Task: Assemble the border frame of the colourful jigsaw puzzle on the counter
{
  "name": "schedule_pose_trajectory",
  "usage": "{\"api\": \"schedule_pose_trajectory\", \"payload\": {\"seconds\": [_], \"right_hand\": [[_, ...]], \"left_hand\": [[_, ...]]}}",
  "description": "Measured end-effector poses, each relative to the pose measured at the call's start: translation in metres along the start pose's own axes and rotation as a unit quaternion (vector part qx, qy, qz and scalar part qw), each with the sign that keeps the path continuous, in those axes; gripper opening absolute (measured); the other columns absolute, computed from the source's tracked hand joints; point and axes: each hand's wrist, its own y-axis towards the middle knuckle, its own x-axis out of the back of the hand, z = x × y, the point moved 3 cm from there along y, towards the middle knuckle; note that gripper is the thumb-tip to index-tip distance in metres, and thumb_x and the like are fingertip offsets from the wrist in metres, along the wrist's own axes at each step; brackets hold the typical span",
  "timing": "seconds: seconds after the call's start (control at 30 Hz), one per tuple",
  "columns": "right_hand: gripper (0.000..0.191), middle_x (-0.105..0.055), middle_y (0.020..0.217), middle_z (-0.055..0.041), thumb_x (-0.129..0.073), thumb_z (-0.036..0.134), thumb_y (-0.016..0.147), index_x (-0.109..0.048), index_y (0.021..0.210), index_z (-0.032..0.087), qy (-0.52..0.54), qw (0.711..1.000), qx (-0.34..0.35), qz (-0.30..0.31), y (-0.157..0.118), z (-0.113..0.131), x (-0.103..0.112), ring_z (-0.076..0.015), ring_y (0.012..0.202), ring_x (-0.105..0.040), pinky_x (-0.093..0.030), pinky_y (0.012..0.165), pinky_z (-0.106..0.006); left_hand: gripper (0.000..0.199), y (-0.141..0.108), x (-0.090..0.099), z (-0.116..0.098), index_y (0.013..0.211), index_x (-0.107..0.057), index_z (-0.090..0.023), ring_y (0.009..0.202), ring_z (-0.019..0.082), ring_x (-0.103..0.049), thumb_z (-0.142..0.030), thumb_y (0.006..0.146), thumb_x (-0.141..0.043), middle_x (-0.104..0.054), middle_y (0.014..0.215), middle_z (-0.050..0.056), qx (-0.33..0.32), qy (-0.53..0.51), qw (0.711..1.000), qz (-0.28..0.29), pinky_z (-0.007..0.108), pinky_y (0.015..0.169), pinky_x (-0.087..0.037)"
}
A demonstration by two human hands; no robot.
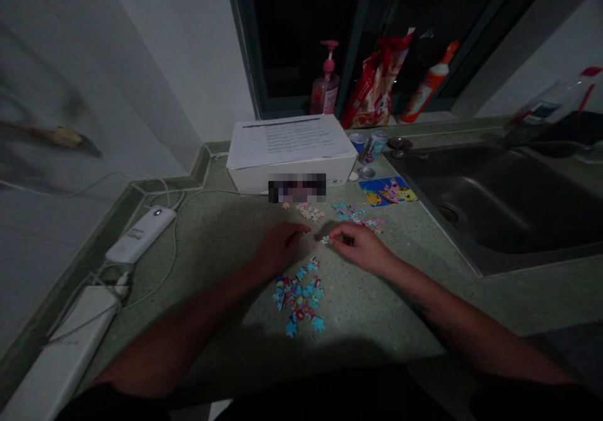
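Mid-counter, the right hand [360, 248] points left, touching a jigsaw piece [325, 239].

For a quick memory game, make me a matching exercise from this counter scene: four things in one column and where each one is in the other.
Things:
1. Pink pump bottle
2. Printed sheets
3. Colourful cartoon picture
4. Blue and red puzzle pieces

Places:
A. On the counter, nearest the person
B. On top of the white box
C. Beside the edge of the steel sink
D. In front of the dark window

Pairs: 1-D, 2-B, 3-C, 4-A
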Motion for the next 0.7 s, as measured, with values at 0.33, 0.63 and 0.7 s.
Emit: {"api": "schedule_pose_trajectory", "payload": {"seconds": [0.33, 0.63, 0.7], "right_hand": [[0.028, -0.076, 0.083, -0.0047, -0.067, 0.049, 0.089, -0.076, 0.085, 0.022, 0.001, 0.992, -0.108, 0.063, -0.006, -0.035, 0.076, -0.0217, 0.075, -0.067, -0.052, 0.071, -0.036], [0.037, -0.064, 0.063, 0.003, -0.065, 0.054, 0.092, -0.072, 0.07, 0.025, -0.079, 0.974, -0.105, 0.184, -0.025, -0.061, 0.104, -0.0163, 0.058, -0.058, -0.046, 0.058, -0.031], [0.038, -0.063, 0.06, 0.003, -0.065, 0.054, 0.091, -0.07, 0.067, 0.025, -0.101, 0.972, -0.111, 0.18, -0.024, -0.065, 0.101, -0.0158, 0.056, -0.056, -0.044, 0.056, -0.031]], "left_hand": [[0.029, 0.006, 0.008, 0.016, 0.113, -0.08, -0.025, 0.105, 0.023, -0.077, -0.023, 0.098, -0.056, -0.083, 0.114, 0.003, 0.05, -0.043, 0.997, -0.031, 0.04, 0.1, -0.059], [0.021, 0.006, 0.008, 0.016, 0.109, -0.08, -0.025, 0.109, 0.024, -0.077, -0.025, 0.096, -0.063, -0.083, 0.114, 0.003, 0.082, -0.083, 0.992, -0.044, 0.042, 0.104, -0.059], [0.02, 0.006, 0.009, 0.015, 0.108, -0.08, -0.024, 0.107, 0.024, -0.078, -0.024, 0.095, -0.064, -0.083, 0.112, 0.003, 0.084, -0.085, 0.992, -0.043, 0.042, 0.103, -0.06]]}}
